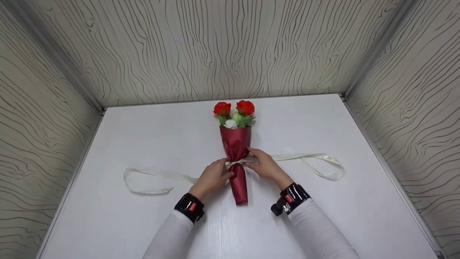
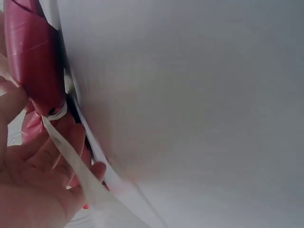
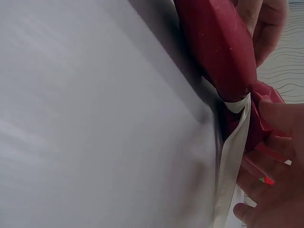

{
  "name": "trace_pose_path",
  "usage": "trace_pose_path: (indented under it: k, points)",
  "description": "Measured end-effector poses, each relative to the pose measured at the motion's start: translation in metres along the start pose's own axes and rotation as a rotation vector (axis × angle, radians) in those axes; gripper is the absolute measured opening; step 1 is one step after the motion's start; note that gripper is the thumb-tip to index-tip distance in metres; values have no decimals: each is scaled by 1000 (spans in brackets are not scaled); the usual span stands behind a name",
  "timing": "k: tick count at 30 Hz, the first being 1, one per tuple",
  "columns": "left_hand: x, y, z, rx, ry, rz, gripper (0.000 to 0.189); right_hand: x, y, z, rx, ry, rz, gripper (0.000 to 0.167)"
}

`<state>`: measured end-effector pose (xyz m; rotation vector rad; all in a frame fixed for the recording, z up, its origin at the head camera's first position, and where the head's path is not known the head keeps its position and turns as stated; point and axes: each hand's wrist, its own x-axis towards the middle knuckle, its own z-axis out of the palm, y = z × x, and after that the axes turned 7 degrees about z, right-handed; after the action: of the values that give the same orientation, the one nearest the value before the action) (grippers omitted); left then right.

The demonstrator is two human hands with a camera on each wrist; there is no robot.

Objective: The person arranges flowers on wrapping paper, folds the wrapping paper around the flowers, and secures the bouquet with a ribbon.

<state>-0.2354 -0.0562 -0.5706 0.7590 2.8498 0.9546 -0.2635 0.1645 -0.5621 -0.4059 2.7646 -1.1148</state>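
Observation:
A bouquet lies on the white table, with red flowers (image 1: 245, 107), a white flower (image 1: 230, 124) and green leaves in dark red wrapping paper (image 1: 235, 136). A cream ribbon (image 1: 320, 156) is tied round its narrow waist; its two tails run out to the left and right. My left hand (image 1: 212, 177) grips the bouquet's left side at the knot, thumb on the wrapping (image 2: 35, 57) and fingers beside the ribbon tail (image 2: 78, 168). From the right, my right hand (image 1: 265, 164) holds the gathered paper just above the knot, its thumb against the wrapping (image 3: 221, 47).
The left ribbon tail (image 1: 147, 192) curls in a loop on the white table (image 1: 143, 140); the right one folds back on itself. Wood-patterned panels (image 1: 215, 50) stand behind and on both sides. Black straps with devices (image 1: 294, 197) sit on both wrists.

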Motion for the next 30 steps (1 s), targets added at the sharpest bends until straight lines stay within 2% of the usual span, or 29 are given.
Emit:
trace_pose_path:
  k: [5,10,15,19,23,26,30]
  points:
    - [-2,-7,-6,-20,5,-43,24,-2,12,-8,-34,32,30,50]
    - [-5,-14,-14,-39,5,-61,18,-5,24,-14,-71,58,39,44]
    - [-12,-20,-22,-104,-91,-73,19,-6,31,-17,-110,73,51,43]
    - [-18,-24,-29,-150,-178,-55,17,-6,33,-18,-120,66,49,40]
    - [-23,-28,-37,-191,-231,-35,16,-7,32,-17,-126,57,38,39]
    - [-24,-31,-45,-281,-224,-14,21,-7,33,-17,-127,61,26,38]
    - [-22,-33,-52,-485,-151,32,23,-7,34,-15,-131,73,17,37]
